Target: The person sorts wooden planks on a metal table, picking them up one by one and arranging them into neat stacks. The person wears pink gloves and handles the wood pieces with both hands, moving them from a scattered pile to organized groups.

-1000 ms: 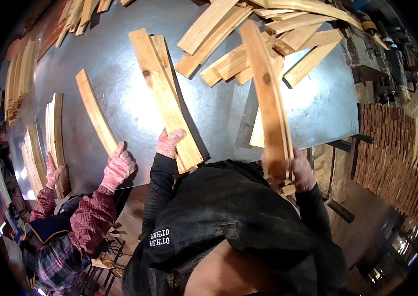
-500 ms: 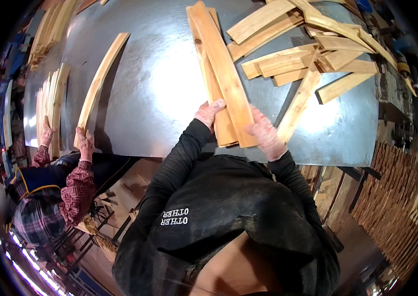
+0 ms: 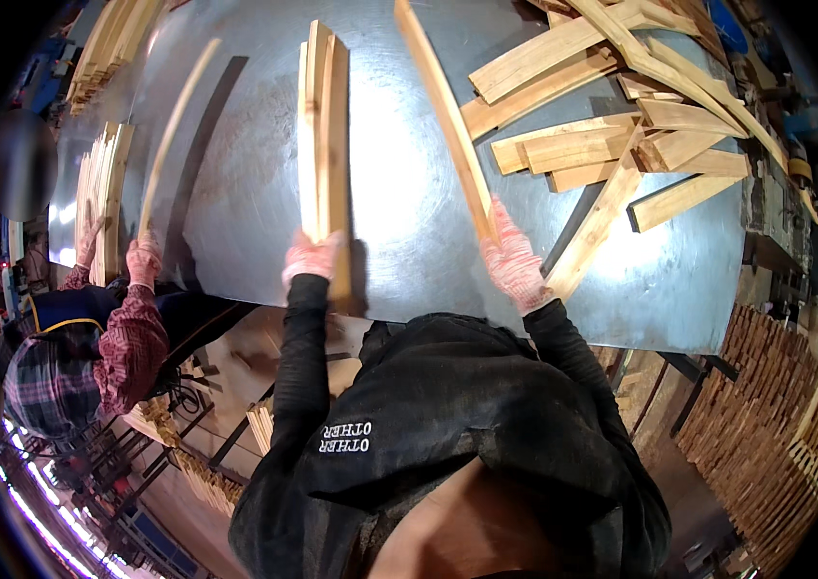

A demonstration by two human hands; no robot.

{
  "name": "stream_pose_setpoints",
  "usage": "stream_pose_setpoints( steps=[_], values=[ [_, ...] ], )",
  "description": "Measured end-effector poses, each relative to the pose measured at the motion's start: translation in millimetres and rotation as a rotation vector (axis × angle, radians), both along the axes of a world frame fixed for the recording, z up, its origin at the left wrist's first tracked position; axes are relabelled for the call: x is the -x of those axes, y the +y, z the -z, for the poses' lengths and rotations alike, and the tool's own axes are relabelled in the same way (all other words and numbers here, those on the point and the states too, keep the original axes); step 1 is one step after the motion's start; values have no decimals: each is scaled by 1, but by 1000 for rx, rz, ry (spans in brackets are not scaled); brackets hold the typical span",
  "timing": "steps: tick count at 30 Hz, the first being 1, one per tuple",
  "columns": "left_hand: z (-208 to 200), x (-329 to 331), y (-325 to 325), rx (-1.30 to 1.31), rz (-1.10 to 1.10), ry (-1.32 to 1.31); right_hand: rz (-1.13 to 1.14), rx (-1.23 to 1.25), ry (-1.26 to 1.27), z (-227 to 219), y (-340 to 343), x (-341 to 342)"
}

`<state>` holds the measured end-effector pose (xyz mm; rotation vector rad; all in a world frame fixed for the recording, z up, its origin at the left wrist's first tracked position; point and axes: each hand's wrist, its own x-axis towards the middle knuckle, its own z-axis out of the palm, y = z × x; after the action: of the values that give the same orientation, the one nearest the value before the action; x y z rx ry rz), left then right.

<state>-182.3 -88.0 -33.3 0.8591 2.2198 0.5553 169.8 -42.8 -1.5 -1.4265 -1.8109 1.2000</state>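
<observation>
Near the table's front edge, my left hand (image 3: 311, 259) in a pale, red-marked glove is closed around a few wooden slats (image 3: 334, 125), side by side on edge and pointing away from me. My right hand (image 3: 513, 262), gloved alike, grips the near end of a single wooden slat (image 3: 446, 108), which tilts toward the far left with its narrow edge up. A wide gap of bare metal separates the two hands. Right beside my right hand lies the near end of a loose slat (image 3: 594, 217) from a heap of boards (image 3: 573, 145).
The shiny metal table (image 3: 395, 207) spans the view. At left, a co-worker's gloved hand (image 3: 143, 259) holds a curved slat (image 3: 176, 130), next to a row of upright slats (image 3: 98, 188). More slats (image 3: 115, 43) lie far left. Stacked wood (image 3: 756, 434) fills the lower right.
My hands have moved apart. The overlapping slats are now separated: some went left with my left hand and turned on edge, one stays in my right hand, also on edge.
</observation>
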Motion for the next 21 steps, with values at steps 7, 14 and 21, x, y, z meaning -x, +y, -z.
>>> stream_pose_setpoints(
  steps=[7, 14, 21],
  values=[
    [-49, 3, 9, 470, 44, 384, -3, 91, -140, 42, 2, 64],
    [-57, 35, -19, 364, -24, 453, -22, 213, -166, 43, 52, 143],
    [-54, 12, -8, -380, 99, 432, -154, 40, -420, 44, 65, 154]
  ],
)
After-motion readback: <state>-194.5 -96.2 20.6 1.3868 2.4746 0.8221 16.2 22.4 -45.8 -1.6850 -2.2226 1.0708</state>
